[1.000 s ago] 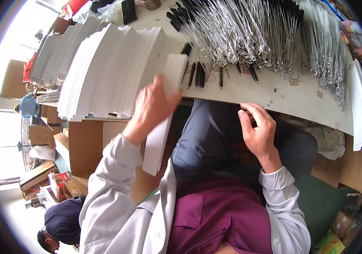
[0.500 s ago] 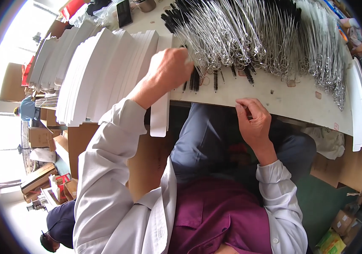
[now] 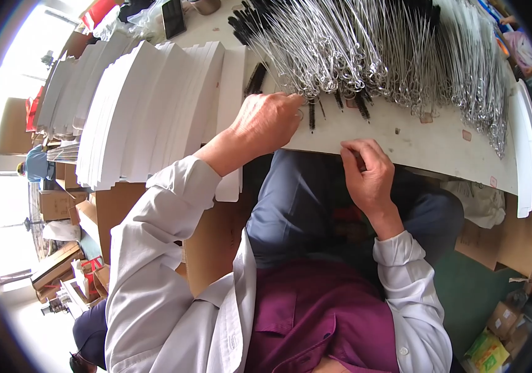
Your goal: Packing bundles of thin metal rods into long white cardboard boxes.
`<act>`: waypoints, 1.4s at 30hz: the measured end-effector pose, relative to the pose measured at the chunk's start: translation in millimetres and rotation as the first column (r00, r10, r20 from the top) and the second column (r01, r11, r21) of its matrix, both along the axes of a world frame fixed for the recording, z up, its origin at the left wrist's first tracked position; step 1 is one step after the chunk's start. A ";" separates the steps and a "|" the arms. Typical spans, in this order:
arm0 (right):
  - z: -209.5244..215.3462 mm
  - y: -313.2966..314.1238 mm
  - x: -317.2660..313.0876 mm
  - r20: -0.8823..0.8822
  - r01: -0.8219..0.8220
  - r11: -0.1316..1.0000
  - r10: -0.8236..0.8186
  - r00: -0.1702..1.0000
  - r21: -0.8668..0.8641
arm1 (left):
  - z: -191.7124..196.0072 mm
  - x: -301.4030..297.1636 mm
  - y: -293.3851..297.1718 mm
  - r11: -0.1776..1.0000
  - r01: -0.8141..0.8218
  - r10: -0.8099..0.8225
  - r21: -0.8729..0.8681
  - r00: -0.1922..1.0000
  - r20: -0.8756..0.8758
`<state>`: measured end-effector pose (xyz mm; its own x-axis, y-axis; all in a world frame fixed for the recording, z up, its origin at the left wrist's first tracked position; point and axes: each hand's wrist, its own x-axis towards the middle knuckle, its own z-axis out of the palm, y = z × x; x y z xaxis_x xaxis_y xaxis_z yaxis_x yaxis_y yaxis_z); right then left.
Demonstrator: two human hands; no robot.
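Head view: left hand [image 3: 268,122] curled at the near edge of the wire brush pile [image 3: 365,50] on the table [image 3: 427,146], fingertips pinching one brush [image 3: 311,115]. Right hand [image 3: 368,174] rests loosely curled at the table's front edge; whether it holds anything cannot be told. Stacked white cards [image 3: 148,105] lie left of the left hand.

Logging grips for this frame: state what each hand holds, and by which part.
Left hand reaches among the wire brushes, fingertips at their ring ends; a grip cannot be told. Right hand rests on the table edge, holding nothing visible.
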<state>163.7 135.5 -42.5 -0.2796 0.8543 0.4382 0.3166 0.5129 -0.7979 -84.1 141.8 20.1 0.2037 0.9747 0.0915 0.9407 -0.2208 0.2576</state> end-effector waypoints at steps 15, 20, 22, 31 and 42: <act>3.4 0.8 -3.7 -0.020 -0.017 0.998 0.016 1.000 -0.055 | 15.0 0.5 1.3 0.972 0.227 -0.219 0.058 0.968 -0.124; 14.9 -3.4 2.6 0.123 -0.032 0.989 0.050 0.991 -0.146 | 40.7 0.5 -10.5 0.962 0.201 -0.213 0.185 0.976 0.045; 23.2 -0.2 -4.0 0.104 -0.065 0.998 0.064 0.992 0.002 | 44.2 0.6 -14.4 0.940 0.229 -0.250 0.254 0.967 0.056; 74.0 75.6 -70.7 0.343 -0.279 0.795 0.095 0.935 0.539 | 28.9 -0.5 -21.7 0.909 0.308 -0.320 0.281 0.947 -0.005; 52.8 119.6 -107.1 0.465 -0.441 0.737 0.193 0.864 0.513 | 41.4 -1.0 -36.8 0.892 0.319 -0.353 0.319 0.934 0.054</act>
<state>56.6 255.1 10.3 -0.7249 0.2913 0.6242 0.2417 0.9561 -0.1655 -85.1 105.0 61.5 0.4864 0.7721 0.4089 0.7666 -0.6017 0.2242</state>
